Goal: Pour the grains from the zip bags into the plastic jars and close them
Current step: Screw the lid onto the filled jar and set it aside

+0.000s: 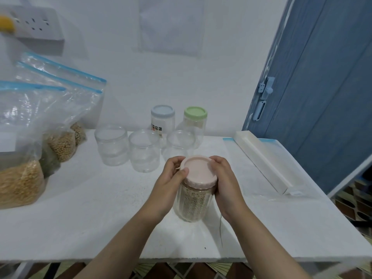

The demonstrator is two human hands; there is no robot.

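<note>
A clear plastic jar (191, 204) filled with pale grains stands near the table's front middle, topped by a pink lid (198, 171). My left hand (171, 180) grips the lid's left side, thumb across its top edge. My right hand (223, 178) curls round the lid's right side. Three empty open jars (144, 151) stand behind, with a blue-lidded jar (162, 121) and a green-lidded jar (195, 122) at the back. Several zip bags of grains (24, 158) lean at the left.
An emptied zip bag (281, 158) lies flat at the right under a long white box (261, 160). A blue door (322, 87) stands at the right. A socket strip (38, 25) hangs on the wall at the upper left. The white table (90, 218) carries scattered grains.
</note>
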